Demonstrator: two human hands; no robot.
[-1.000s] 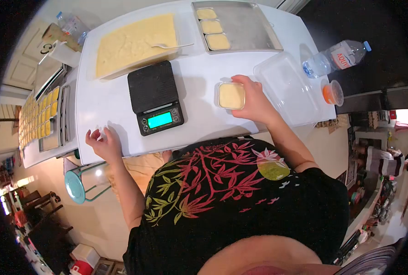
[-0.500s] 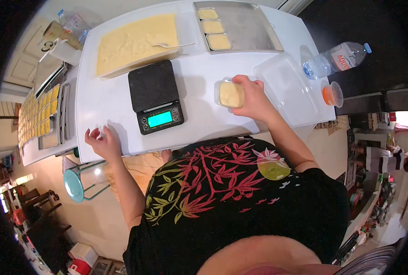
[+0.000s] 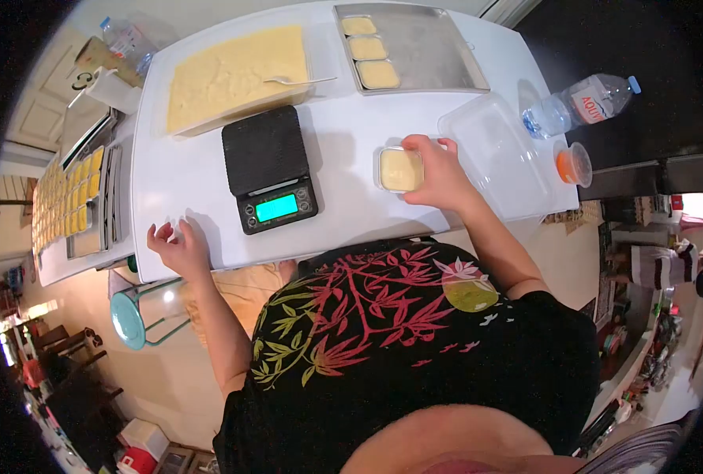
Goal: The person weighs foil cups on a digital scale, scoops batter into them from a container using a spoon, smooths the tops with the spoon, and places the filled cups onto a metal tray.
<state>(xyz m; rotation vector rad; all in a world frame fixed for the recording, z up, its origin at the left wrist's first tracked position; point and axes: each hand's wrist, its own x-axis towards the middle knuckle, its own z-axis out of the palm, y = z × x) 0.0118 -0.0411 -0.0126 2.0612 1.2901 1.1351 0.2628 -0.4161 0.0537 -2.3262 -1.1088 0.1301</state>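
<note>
My right hand (image 3: 438,175) grips a small square clear cup (image 3: 401,170) of pale yellow filling by its right side, low over the white table or on it. Left of the cup lies a black kitchen scale (image 3: 266,154) with a lit green-blue display and a bare platform. My left hand (image 3: 179,246) rests at the table's front left edge, fingers apart and slightly curled, holding nothing. Behind the scale, a large tub (image 3: 237,79) holds pale yellow mixture, and a white spoon (image 3: 300,80) lies across its right side. Three filled cups (image 3: 368,49) line the left side of a metal tray (image 3: 438,55).
A clear plastic container (image 3: 493,150) lies right of my right hand, beside an orange-filled cup (image 3: 574,164) and a water bottle (image 3: 580,105). Trays of yellow pieces (image 3: 71,193) stand at the far left, near a paper roll (image 3: 113,89). A teal stool (image 3: 129,320) is below.
The cup in my right hand has tipped slightly and come level again, with a small shift to the right. My left hand has barely moved.
</note>
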